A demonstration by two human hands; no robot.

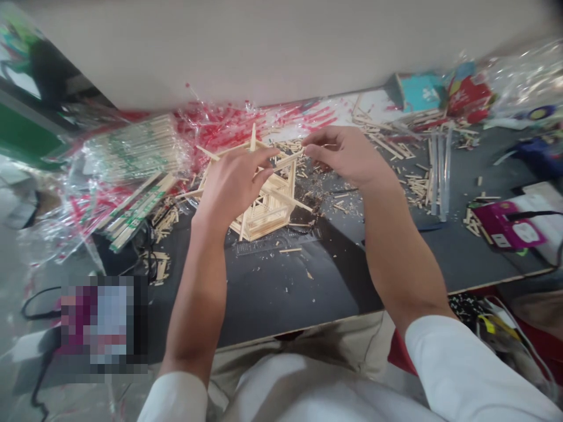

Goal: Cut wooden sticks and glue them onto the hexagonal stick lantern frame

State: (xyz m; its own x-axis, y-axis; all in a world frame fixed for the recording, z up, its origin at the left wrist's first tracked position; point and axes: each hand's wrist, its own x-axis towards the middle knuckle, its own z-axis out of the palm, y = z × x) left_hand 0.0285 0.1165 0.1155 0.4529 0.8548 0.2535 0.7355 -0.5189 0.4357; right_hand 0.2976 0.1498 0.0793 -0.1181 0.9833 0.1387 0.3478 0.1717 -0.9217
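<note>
A small model built of thin wooden sticks (pixel 268 208) stands on the dark work board (pixel 281 281), with loose ends sticking out at its corners. My left hand (pixel 233 181) rests over its top left, fingers pinched on a stick of the frame. My right hand (pixel 341 153) is just right of it, fingertips pinched on the end of a thin wooden stick (pixel 288 159) that lies across the model's top. Both hands meet above the model.
Packs of wrapped chopsticks (pixel 136 176) in clear plastic lie at the left. Cut stick pieces and sawdust (pixel 417 181) litter the board's far side. Clear glue sticks (pixel 440 176), a pink box (pixel 505 225), cables and coloured boxes sit at the right. A wall stands behind.
</note>
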